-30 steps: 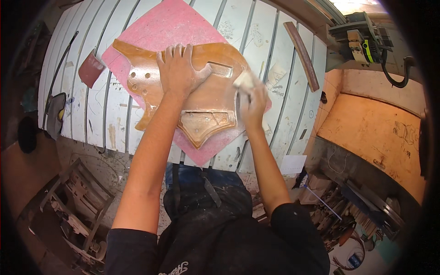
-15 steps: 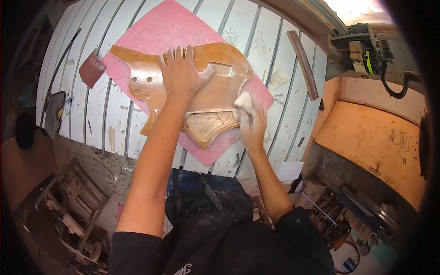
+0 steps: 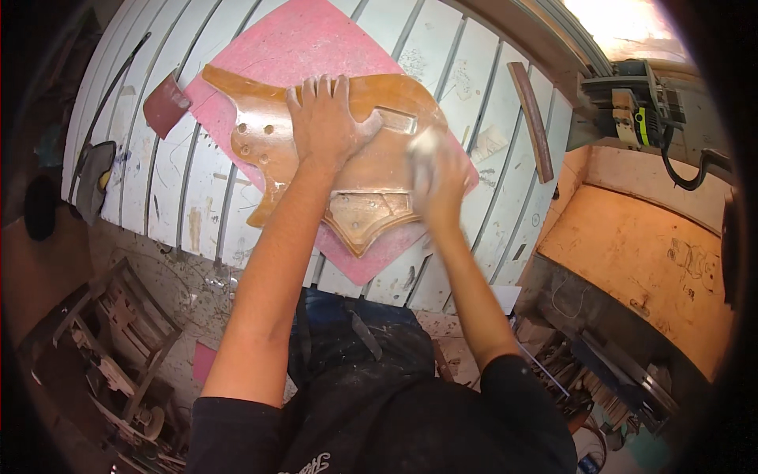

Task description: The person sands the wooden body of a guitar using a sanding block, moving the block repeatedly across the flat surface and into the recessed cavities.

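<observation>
A glossy brown wooden guitar body (image 3: 260,142) lies flat on a pink mat (image 3: 316,47) on the white slatted bench. My left hand (image 3: 324,118) presses down on its middle with fingers spread. My right hand (image 3: 438,178) is blurred with motion at the body's right edge and grips a small white pad (image 3: 422,146) against the wood. A paler shield-shaped plate (image 3: 367,217) sits at the body's near edge, between my forearms.
A dark red sanding pad (image 3: 164,103) lies left of the mat. A curved brown wood strip (image 3: 533,118) rests to the right. An orange board (image 3: 639,261) and a power tool (image 3: 632,103) stand at right. Wooden parts clutter the floor (image 3: 118,347) lower left.
My right hand with the white pad has slid back and forth along the guitar body's right edge. My left hand stays pressed on the body.
</observation>
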The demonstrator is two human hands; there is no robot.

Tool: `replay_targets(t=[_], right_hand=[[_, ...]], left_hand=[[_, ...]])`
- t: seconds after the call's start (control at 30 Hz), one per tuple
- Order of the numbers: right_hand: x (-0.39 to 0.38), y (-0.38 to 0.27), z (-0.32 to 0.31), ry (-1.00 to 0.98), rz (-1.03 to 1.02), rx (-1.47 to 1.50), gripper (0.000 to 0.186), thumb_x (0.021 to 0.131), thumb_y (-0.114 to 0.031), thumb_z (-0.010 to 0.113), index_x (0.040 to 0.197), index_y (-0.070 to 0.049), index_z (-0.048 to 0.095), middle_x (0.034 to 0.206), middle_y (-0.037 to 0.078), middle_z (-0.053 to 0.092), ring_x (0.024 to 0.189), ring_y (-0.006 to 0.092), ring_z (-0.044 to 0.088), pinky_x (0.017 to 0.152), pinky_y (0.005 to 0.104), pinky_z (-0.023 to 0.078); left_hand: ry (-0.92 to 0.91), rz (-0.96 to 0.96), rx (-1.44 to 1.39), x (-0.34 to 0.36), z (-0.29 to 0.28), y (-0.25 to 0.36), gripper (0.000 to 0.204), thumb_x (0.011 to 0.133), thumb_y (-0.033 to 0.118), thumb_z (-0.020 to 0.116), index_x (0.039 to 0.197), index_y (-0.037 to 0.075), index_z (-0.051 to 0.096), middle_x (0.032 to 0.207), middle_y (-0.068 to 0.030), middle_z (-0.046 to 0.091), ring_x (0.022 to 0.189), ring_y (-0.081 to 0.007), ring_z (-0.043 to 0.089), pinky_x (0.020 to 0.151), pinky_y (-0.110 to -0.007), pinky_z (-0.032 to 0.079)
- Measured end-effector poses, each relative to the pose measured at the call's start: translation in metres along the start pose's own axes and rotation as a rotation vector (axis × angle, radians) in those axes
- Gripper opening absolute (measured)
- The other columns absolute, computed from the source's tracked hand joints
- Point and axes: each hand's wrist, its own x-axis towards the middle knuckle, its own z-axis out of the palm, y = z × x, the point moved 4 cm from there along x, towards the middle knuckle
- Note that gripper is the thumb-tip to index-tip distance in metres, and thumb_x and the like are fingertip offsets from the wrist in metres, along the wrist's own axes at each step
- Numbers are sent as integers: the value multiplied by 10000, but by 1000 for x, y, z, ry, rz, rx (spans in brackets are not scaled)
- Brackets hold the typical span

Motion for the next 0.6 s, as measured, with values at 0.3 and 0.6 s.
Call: replay_targets(t=[0.3, 0.6], right_hand=[[-12, -6, 8, -20, -8, 16, 187, 994, -179, 689, 1095, -22, 704, 1336, 214, 677, 1221, 436, 588, 1079, 534, 423], [-25, -23, 10, 19, -10, 43, 150, 977, -135, 683, 1055, -17, 733, 1374, 218, 672, 1261, 413, 596, 1096, 497, 413]], left_hand=[[-31, -15, -2, -1, -1, -6, 852, 856, 639, 695, 1487, 74, 602, 1497, -172, 607, 1446, -338, 476, 1244, -577, 258], [-41, -17, -17, -2, 0, -6, 860, 859, 647, 682, 1496, 76, 592, 1493, -172, 609, 1444, -349, 479, 1251, -579, 252]])
